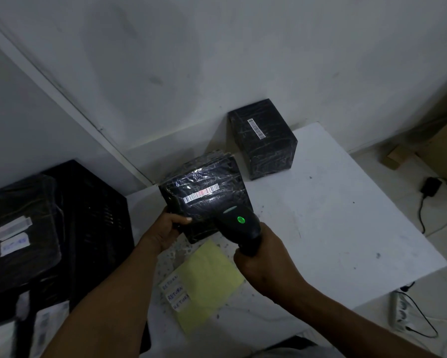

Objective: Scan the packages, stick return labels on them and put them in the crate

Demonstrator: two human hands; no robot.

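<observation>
Looking at the big stuff first: the white table (333, 228) has the black crate (93, 202) sitting at its left edge, and a black-wrapped parcel with white labels (18, 236) seems to be in or on the crate already, though that corner is blurry, so I'd guess at least one package is finished. A cube-shaped black package (265, 138) stands at the back of the table by the wall with only a barcode showing, so that one looks untouched. The package in hand (206, 197) is mid-scan: left hand (165, 228) has its fingers wrapped around the near-left edge, tilting it up off the table, while the right hand (263, 257) is clamped around the handle of the barcode scanner (239, 223), green light on, red line across the barcode. It has no return label yet. The yellow sheet (206, 282) below holds handwritten RETURN stickers (175, 293), three visible. So, roughly midway I'd say.
</observation>
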